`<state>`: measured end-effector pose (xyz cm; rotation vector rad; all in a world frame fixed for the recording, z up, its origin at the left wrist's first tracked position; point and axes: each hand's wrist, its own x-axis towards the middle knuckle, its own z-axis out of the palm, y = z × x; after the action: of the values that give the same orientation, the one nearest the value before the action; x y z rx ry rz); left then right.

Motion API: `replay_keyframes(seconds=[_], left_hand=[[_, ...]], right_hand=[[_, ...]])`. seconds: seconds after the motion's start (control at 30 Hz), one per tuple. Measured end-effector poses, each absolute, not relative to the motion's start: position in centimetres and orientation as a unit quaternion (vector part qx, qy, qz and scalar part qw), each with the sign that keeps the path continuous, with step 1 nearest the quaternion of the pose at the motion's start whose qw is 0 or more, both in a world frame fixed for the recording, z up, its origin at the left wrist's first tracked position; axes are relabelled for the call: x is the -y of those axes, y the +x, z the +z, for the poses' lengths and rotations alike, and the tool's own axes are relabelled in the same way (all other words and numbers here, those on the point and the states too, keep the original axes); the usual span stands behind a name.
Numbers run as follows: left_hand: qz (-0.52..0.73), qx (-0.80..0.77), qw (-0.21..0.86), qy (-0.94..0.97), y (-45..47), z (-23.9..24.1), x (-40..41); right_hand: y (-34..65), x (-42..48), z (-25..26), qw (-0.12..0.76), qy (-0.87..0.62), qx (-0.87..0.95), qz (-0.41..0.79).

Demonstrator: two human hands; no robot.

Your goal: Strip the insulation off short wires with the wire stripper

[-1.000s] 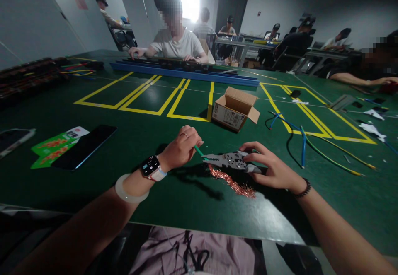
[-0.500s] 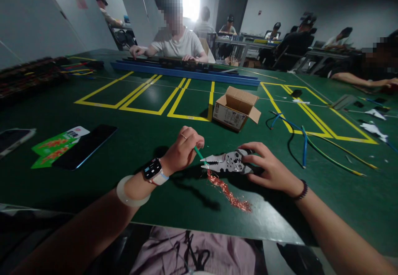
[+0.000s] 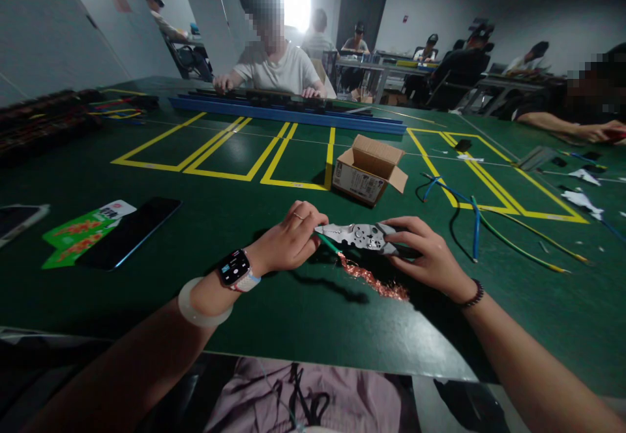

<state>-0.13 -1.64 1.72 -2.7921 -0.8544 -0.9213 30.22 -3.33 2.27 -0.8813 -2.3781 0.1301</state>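
My left hand [image 3: 296,236] is closed on a short green wire [image 3: 329,244]. From the wire's end trails a long frayed bundle of bare copper strands [image 3: 374,280], slanting down to the right. My right hand [image 3: 424,257] grips wire-stripper pliers [image 3: 362,237] by their dark handles. Their jaws look closed, and the tip points left, touching or very near my left fingertips, just above the green wire. Whether the tip pinches anything there is hard to make out.
Beyond my hands stands an open cardboard box [image 3: 364,175]. Several loose wires [image 3: 475,227] lie to the right. At left are a dark phone [image 3: 132,232] and a green packet [image 3: 73,244]. Blue trunking [image 3: 288,115] crosses the far side, where a person [image 3: 278,71] sits.
The plier jaws have gone from spread around the wire to closed, and the tip has moved up and left towards my left fingers. The copper strands have swung up and right.
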Motion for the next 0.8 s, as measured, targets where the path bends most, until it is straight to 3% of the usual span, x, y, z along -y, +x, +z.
replay_keyframes(seconds=[0.3,0.63,0.8], left_hand=[[-0.224,0.31,-0.023,-0.924,-1.5,2.3,-0.1],[-0.208,0.274,-0.053,-0.937,-2.0,2.3,-0.7],[-0.16,0.35,-0.099,-0.918,-1.2,2.7,-0.1]], right_hand=[[31.8,2.8,2.4,0.346,-0.391,0.853,-0.009],[33.0,2.1,2.8,0.303,-0.35,0.886,-0.019],[33.3,1.8,2.9,0.321,-0.385,0.865,-0.019]])
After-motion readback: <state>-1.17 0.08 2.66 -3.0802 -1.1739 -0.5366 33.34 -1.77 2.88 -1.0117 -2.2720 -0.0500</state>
